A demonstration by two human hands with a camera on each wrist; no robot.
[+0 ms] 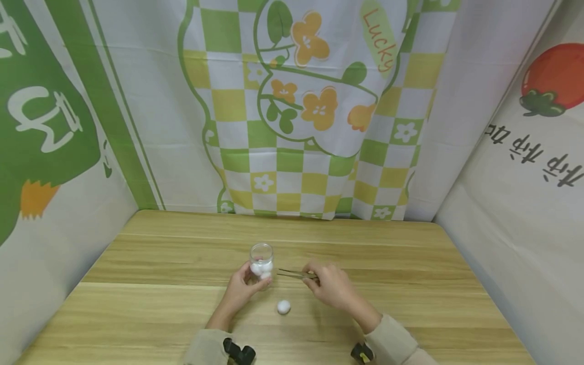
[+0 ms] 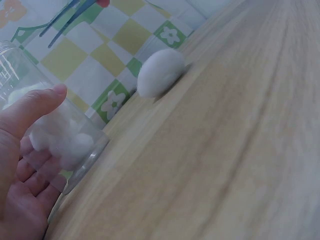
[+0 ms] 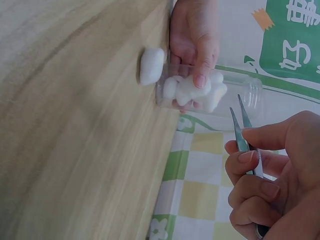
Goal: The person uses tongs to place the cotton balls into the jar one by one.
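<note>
A clear jar [image 1: 261, 253] stands upright on the table, partly filled with several white cotton balls [image 3: 195, 92]. My left hand [image 1: 242, 288] grips it low, thumb on the near side and fingers round the far side. In my right hand [image 1: 332, 285] are metal tweezers [image 3: 242, 122], pinched between thumb and fingers. Their tips are apart with nothing between them and point left toward the jar. One loose cotton ball [image 1: 284, 306] lies on the table in front of the jar, between the two hands; neither hand touches it.
The wooden table [image 1: 388, 263] reaches back to a checked, flowered curtain [image 1: 283, 172]. Printed cloth walls close in both sides. A black wrist camera [image 1: 239, 352] sits by the left sleeve, another [image 1: 362, 352] by the right.
</note>
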